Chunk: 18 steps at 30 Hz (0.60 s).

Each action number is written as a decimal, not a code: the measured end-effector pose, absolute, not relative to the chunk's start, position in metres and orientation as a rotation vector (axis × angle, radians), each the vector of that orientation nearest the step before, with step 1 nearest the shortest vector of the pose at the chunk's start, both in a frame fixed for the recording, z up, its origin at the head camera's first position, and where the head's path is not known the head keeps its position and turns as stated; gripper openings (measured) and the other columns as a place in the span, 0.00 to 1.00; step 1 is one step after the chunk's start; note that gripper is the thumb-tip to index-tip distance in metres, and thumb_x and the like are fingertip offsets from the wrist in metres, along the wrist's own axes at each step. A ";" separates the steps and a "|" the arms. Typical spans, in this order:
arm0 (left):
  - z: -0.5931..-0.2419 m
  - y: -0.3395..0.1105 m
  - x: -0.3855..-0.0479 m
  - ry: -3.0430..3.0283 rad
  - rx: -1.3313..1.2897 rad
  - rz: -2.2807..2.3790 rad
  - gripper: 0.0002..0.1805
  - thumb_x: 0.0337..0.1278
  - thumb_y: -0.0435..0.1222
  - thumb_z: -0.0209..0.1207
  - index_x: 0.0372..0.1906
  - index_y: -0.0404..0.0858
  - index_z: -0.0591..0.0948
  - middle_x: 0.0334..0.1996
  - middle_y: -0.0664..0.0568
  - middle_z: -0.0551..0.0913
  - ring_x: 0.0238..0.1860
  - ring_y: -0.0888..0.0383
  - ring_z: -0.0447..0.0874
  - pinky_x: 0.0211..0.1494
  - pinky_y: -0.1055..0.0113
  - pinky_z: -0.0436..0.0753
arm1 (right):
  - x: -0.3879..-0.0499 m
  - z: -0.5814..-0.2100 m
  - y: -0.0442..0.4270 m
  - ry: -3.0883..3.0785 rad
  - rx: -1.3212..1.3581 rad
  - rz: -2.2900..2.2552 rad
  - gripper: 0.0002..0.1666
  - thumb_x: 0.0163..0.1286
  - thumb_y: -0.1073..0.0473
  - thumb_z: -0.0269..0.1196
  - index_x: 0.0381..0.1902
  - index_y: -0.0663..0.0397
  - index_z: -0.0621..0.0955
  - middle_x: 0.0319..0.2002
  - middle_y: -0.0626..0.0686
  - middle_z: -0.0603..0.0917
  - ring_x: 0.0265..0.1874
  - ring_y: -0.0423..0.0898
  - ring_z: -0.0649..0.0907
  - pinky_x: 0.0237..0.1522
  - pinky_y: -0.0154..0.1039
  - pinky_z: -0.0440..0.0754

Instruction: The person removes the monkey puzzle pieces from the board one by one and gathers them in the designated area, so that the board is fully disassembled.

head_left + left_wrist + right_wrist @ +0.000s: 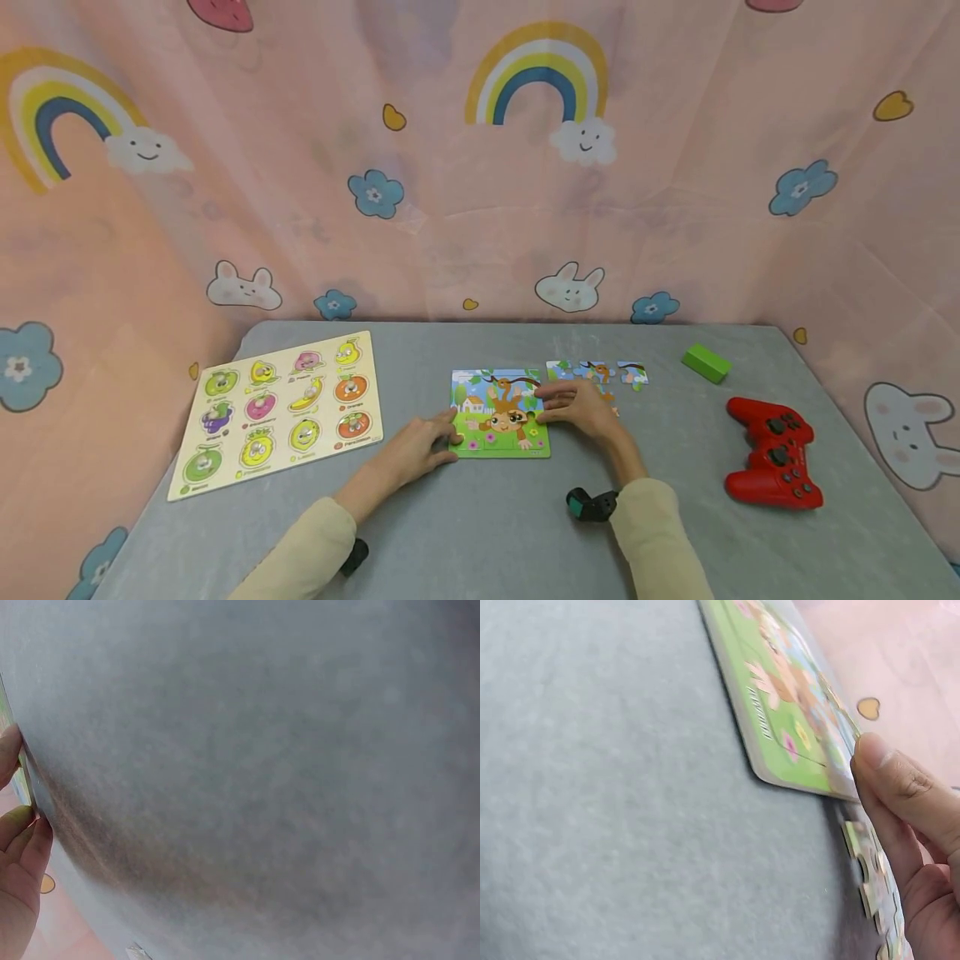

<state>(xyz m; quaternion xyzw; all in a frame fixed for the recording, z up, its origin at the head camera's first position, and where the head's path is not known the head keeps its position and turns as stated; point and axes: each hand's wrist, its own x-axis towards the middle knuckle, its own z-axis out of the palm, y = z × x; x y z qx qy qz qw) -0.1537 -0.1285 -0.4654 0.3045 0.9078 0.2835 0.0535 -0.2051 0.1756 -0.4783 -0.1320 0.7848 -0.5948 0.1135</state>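
A monkey jigsaw puzzle board (495,442) lies flat on the grey table. At its left edge rests my left hand (412,450), fingertips on the border and thumb by the near corner; the left wrist view catches these fingers (26,847) at the side. Over the board's right side, my right hand (581,406) pinches a thin puzzle piece (838,701) between thumb and fingers, its picture mostly hidden. Loose puzzle pieces (633,373) lie beyond and under the right hand, and their cut edges show in the right wrist view.
A fruit peg board (285,400) lies at the left. To the right are a green block (707,363) and a red game controller (772,458). A pink patterned curtain (465,242) hangs behind the table's far edge.
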 end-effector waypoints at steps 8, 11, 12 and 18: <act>-0.466 -0.128 -0.154 2.764 0.932 0.860 0.09 0.54 0.35 0.67 0.39 0.37 0.85 0.63 0.34 0.70 0.63 0.42 0.71 0.60 0.53 0.75 | -0.204 -0.482 0.188 2.218 -0.356 -1.840 0.24 0.54 0.74 0.69 0.50 0.77 0.78 0.47 0.70 0.82 0.35 0.39 0.85 0.39 0.36 0.84; -0.468 -0.129 -0.154 2.764 0.928 0.863 0.09 0.54 0.36 0.67 0.39 0.37 0.85 0.63 0.34 0.70 0.63 0.42 0.71 0.60 0.53 0.75 | -0.204 -0.482 0.193 2.212 -0.346 -1.835 0.25 0.54 0.73 0.70 0.51 0.76 0.78 0.49 0.70 0.81 0.35 0.38 0.85 0.40 0.36 0.84; -0.468 -0.129 -0.155 2.766 0.931 0.862 0.09 0.54 0.36 0.67 0.39 0.37 0.85 0.63 0.34 0.70 0.63 0.42 0.71 0.60 0.53 0.75 | -0.203 -0.482 0.194 2.213 -0.346 -1.833 0.25 0.54 0.73 0.70 0.51 0.76 0.79 0.50 0.70 0.80 0.36 0.38 0.85 0.40 0.36 0.84; -0.468 -0.129 -0.155 2.767 0.927 0.862 0.09 0.54 0.36 0.67 0.39 0.38 0.85 0.63 0.35 0.70 0.63 0.43 0.71 0.60 0.53 0.75 | -0.203 -0.482 0.203 2.194 -0.327 -1.848 0.26 0.54 0.72 0.70 0.51 0.77 0.78 0.52 0.70 0.79 0.37 0.39 0.85 0.41 0.36 0.84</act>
